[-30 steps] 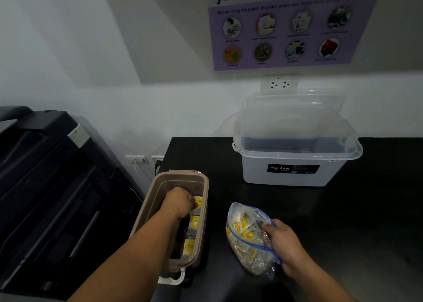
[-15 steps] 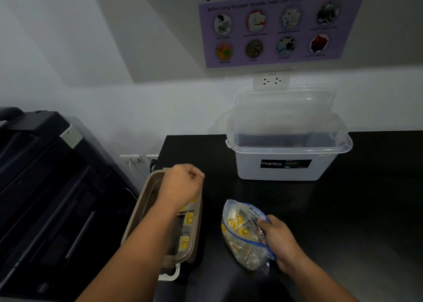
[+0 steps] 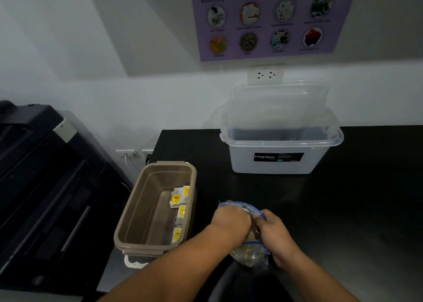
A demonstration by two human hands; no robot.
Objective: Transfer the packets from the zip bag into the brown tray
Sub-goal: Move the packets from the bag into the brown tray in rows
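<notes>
A black countertop (image 3: 343,210) runs back to a white wall (image 3: 91,50). A purple poster (image 3: 270,20) about paper shredding hangs there, with a white socket (image 3: 265,74) just below it. A clear storage box (image 3: 280,150) labelled Megabox stands against the wall, its lid (image 3: 279,100) propped behind. A large dark office machine (image 3: 45,187) stands beside the counter's end, near low wall outlets (image 3: 130,153).

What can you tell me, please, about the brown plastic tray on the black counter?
The brown plastic tray is a deep rectangular tub with rounded corners and a thick rim, standing upright and open at the left edge of the black counter. Several yellow-labelled packets lie along its right inner wall. Neither hand touches it.
</notes>
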